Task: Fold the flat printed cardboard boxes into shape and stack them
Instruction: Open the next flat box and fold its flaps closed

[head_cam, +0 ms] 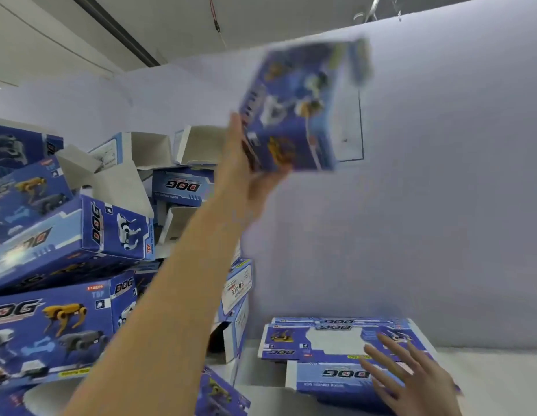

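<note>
A pale partition wall (441,205) fills the right and upper centre of the frame, bare across most of its face. Against it on the left, a loose heap of folded blue "DOG" boxes (66,235) rises from the bottom left corner to mid-height, tilted at mixed angles, several with white flaps standing open along the heap's top edge.

High in the upper centre, one folded box (297,109) is blurred and tilted, well clear of the heap's top. The left hand (246,169), at the end of a raised forearm, is against its lower left edge with fingers straight up along the side; whether it grips is unclear.

In the lower right, a stack of flat printed boxes (336,349) lies on a white table (501,385), its far edge near the wall. The right hand (411,376) is spread open, fingers straight, over the stack's right part, blurred.
</note>
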`<move>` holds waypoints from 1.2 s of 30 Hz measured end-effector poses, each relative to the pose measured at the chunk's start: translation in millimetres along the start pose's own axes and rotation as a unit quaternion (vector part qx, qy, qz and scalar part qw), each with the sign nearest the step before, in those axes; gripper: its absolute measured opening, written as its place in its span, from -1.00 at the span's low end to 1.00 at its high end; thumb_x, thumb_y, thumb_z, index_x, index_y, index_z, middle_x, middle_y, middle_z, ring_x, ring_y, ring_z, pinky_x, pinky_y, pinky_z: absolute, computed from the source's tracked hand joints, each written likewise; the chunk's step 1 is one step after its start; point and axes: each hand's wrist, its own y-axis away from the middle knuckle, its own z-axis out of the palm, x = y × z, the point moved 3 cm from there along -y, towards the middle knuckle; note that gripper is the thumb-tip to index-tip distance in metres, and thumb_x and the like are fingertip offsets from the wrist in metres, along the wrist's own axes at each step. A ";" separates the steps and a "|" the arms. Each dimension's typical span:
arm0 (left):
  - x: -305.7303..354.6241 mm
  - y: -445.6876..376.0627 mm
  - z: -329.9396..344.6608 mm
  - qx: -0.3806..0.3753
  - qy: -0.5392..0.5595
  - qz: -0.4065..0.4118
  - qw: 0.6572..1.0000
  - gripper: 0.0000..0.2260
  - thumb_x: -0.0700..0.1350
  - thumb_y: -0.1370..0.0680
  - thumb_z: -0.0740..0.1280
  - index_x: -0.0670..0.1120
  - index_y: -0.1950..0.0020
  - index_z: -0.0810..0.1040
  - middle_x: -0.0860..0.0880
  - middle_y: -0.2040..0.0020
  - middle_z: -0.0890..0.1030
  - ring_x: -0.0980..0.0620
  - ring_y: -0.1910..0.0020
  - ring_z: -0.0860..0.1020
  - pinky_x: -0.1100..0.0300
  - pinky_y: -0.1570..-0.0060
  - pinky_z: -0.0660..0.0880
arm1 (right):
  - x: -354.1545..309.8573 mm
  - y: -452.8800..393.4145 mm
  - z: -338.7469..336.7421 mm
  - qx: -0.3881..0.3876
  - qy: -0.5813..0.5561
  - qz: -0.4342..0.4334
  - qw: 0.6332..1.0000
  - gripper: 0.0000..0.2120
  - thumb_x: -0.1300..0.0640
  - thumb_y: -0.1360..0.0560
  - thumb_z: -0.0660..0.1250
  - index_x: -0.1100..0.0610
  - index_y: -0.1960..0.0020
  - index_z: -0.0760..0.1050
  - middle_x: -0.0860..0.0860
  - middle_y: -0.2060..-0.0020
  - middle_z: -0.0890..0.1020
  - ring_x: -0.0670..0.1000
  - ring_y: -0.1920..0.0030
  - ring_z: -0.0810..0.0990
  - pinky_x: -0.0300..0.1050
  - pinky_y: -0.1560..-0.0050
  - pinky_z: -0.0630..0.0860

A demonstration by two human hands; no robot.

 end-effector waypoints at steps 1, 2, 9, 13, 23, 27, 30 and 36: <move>23.5 -12.3 -1.3 0.040 0.007 0.043 0.998 -0.51 0.28 -0.61 0.17 -0.08 -0.26 0.56 -0.15 -0.18 0.61 -0.12 -0.04 0.65 -0.09 -0.14 0.60 | 15.5 1.1 -8.2 0.105 -0.069 0.121 0.985 -0.42 -0.06 -0.62 0.12 0.18 -0.56 0.19 0.18 -0.43 0.45 0.16 -0.49 0.35 0.08 -0.47 0.00; 47.8 -18.6 5.3 0.039 -0.006 0.068 0.997 -0.44 0.31 -0.60 0.14 -0.02 -0.44 0.42 -0.18 -0.39 0.48 -0.22 -0.26 0.55 -0.16 -0.26 0.52 | 9.9 -3.5 3.8 0.013 -0.149 0.126 0.981 -0.44 -0.07 -0.64 0.07 0.18 -0.56 0.20 0.09 -0.49 0.38 0.21 -0.49 0.35 0.07 -0.48 -0.05; -14.0 -10.9 -6.0 0.039 -0.124 0.002 0.992 -0.59 0.06 -0.54 0.42 -0.05 -0.33 0.47 -0.11 -0.40 0.45 -0.15 -0.32 0.47 0.04 -0.13 0.58 | 13.4 -5.1 -12.9 0.262 -0.078 0.186 0.944 -0.67 -0.02 -0.66 0.14 0.16 -0.16 0.57 0.24 -0.08 0.64 0.33 -0.04 0.60 0.22 -0.15 0.43; -100.9 19.5 -27.0 0.043 -0.293 -0.024 0.955 -0.76 -0.11 -0.58 0.41 -0.07 -0.23 0.52 -0.03 -0.17 0.57 0.05 -0.06 0.57 0.06 -0.05 0.58 | 5.6 -4.9 -5.3 0.349 0.126 0.126 0.920 -0.81 0.34 -0.63 0.20 0.26 -0.09 0.59 0.24 0.11 0.66 0.26 0.12 0.63 0.07 0.17 0.51; -298.3 110.9 -108.5 -0.121 -0.642 -0.254 0.713 -0.44 0.22 -0.64 0.17 0.18 -0.61 0.10 0.17 -0.64 -0.06 0.04 -0.62 -0.14 -0.14 -0.53 0.06 | 35.3 -7.1 13.0 0.161 0.645 0.195 0.721 -0.61 -0.19 -0.55 0.26 -0.38 -0.37 0.33 -0.27 -0.48 0.32 -0.13 -0.51 0.23 -0.03 -0.53 0.07; -302.0 115.2 -120.7 -0.116 -0.663 -0.233 0.702 -0.46 0.27 -0.60 0.21 0.23 -0.56 0.22 0.18 -0.62 0.07 0.07 -0.61 -0.05 -0.17 -0.51 0.03 | 39.9 -2.1 8.7 0.125 0.650 0.198 0.723 -0.55 -0.27 -0.53 0.30 -0.36 -0.40 0.33 -0.32 -0.50 0.27 -0.16 -0.55 0.12 0.01 -0.52 -0.01; -298.8 115.4 -120.4 -0.117 -0.687 -0.211 0.686 -0.51 0.24 -0.61 0.20 0.21 -0.54 0.28 0.12 -0.61 0.16 0.04 -0.61 0.04 -0.09 -0.50 0.09 | 37.0 -0.6 8.6 0.102 0.674 0.193 0.705 -0.55 -0.23 -0.54 0.33 -0.34 -0.41 0.36 -0.31 -0.50 0.29 -0.14 -0.56 0.13 0.02 -0.51 0.02; -288.8 115.2 -118.8 -0.099 -0.695 -0.202 0.683 -0.56 0.24 -0.60 0.24 0.18 -0.46 0.43 0.05 -0.48 0.42 -0.01 -0.48 0.30 0.03 -0.42 0.18 | 20.4 -7.2 11.3 0.084 0.691 0.193 0.692 -0.61 -0.29 -0.43 0.42 -0.36 -0.25 0.53 -0.31 -0.34 0.51 -0.08 -0.37 0.44 -0.04 -0.34 0.37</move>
